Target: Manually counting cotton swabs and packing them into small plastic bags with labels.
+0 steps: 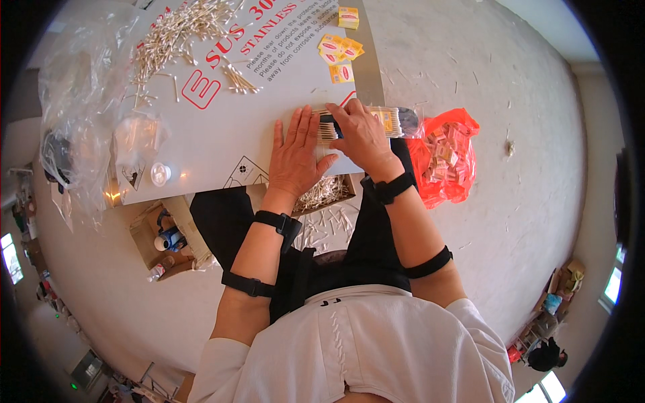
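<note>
Near the front edge of the table, a row of wooden cotton swabs (pixel 326 129) lies between my two hands. My left hand (pixel 294 156) rests flat with its fingers stretched out, its thumb side next to the swab ends. My right hand (pixel 363 138) bends its fingers over a clear pack of cotton swabs (pixel 390 121) with a yellow card, which sticks out to the right. A small dark spot shows under the right fingertips; I cannot make out what it is. The right palm hides the middle of the pack.
Loose cotton swabs (pixel 178 41) are heaped at the far left, yellow cards (pixel 340 48) at the far right. A red bag (pixel 463 161) of small packs is right of the table. An open box of swabs (pixel 326 193) sits below the front edge; a clear plastic bag (pixel 87 101) hangs at left.
</note>
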### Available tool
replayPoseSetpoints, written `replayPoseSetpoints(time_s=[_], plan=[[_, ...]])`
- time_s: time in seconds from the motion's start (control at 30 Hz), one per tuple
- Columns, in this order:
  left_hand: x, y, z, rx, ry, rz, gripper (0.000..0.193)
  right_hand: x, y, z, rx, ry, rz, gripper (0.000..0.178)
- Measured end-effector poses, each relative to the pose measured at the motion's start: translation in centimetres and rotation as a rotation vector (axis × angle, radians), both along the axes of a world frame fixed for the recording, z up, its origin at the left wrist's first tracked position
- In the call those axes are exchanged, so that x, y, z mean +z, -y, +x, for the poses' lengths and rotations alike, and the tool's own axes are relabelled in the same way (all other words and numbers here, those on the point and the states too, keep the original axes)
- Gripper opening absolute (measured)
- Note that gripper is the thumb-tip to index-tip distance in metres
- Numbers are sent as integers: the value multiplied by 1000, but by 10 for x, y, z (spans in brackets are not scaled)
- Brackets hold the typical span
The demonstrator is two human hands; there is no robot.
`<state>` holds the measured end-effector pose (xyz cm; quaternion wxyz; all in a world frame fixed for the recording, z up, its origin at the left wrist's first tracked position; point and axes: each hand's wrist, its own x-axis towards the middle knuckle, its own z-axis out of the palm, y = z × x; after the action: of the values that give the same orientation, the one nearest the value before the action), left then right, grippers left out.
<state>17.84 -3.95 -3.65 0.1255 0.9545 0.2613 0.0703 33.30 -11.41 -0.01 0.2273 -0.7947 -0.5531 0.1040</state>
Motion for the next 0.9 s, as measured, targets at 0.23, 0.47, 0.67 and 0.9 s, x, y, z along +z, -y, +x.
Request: replayPoseSetpoints(time_s=[0.23, 0.47, 0.67, 0.9], plan=[[1, 0, 1, -10, 7, -19, 82, -9, -5, 10, 15, -64, 21, 50], [-3, -2, -1, -6, -7, 3, 80, -12, 0, 5, 3, -88, 117, 42], [1, -1, 1, -9, -34, 2, 79, -34, -8, -10, -274, -1059, 627, 39], [1, -2, 1, -8, -29, -19, 77, -47, -18, -36, -338, -1115, 706, 44]])
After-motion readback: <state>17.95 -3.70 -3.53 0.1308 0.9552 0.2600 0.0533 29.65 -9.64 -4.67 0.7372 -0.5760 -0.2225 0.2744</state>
